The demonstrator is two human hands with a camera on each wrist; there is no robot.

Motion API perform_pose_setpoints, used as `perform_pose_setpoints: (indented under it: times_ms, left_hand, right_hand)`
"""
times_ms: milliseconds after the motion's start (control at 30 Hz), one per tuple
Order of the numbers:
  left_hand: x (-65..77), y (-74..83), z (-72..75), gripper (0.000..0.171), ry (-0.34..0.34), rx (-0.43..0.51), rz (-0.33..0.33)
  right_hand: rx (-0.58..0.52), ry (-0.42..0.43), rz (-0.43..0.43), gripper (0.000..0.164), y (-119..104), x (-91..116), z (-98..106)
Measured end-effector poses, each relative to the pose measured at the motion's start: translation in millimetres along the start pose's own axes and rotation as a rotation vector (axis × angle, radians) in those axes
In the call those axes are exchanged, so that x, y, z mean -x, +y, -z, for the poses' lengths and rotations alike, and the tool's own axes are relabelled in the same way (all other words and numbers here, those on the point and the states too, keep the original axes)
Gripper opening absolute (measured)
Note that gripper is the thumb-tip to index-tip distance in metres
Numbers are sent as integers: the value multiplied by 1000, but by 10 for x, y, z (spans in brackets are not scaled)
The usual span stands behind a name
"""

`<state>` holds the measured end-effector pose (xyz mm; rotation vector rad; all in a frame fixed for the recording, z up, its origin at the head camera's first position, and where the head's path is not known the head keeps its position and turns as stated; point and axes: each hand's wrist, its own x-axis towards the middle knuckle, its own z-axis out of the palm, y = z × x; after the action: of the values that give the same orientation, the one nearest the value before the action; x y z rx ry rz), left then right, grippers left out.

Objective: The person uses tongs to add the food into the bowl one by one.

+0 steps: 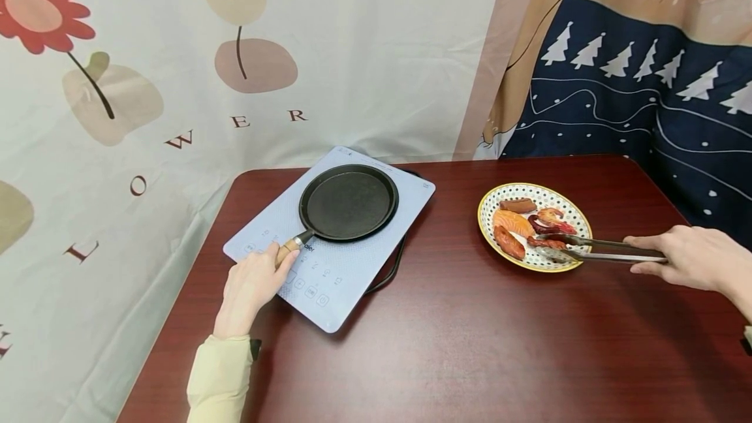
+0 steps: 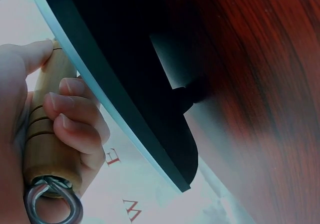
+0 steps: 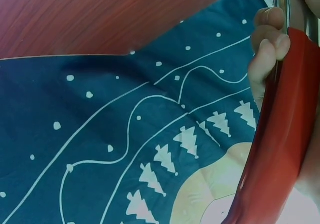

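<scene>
My left hand [image 1: 252,282] grips the wooden handle [image 2: 42,151] of a round black frying pan [image 1: 349,204], fingers wrapped round it above its metal hanging ring [image 2: 53,204]. The pan lies flat on a light blue induction cooktop [image 1: 329,273]. At the right, my right hand [image 1: 696,256] holds metal tongs [image 1: 617,257], whose red grip [image 3: 285,129] shows in the right wrist view. Their tips reach over a dotted plate with a yellow rim [image 1: 482,214], around a reddish piece of food [image 1: 543,241]. I cannot tell whether they pinch it.
Also on the plate are a salmon slice [image 1: 513,222], a brown sausage [image 1: 518,205], a glazed reddish-brown piece [image 1: 508,242] and a shrimp [image 1: 551,215]. A black cord [image 1: 390,276] curves beside the cooktop on the dark red table [image 1: 446,344]. Printed cloth [image 1: 376,57] hangs behind.
</scene>
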<state>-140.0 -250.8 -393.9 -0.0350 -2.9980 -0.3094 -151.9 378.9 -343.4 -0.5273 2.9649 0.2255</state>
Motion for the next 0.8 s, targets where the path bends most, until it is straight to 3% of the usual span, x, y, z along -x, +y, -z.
perform_pose_setpoints:
  times_ms: [800]
  left_hand:
    - [6,-4,7,40,-19,6,19]
  right_hand:
    - [31,167,-27,50,-41,-1,129]
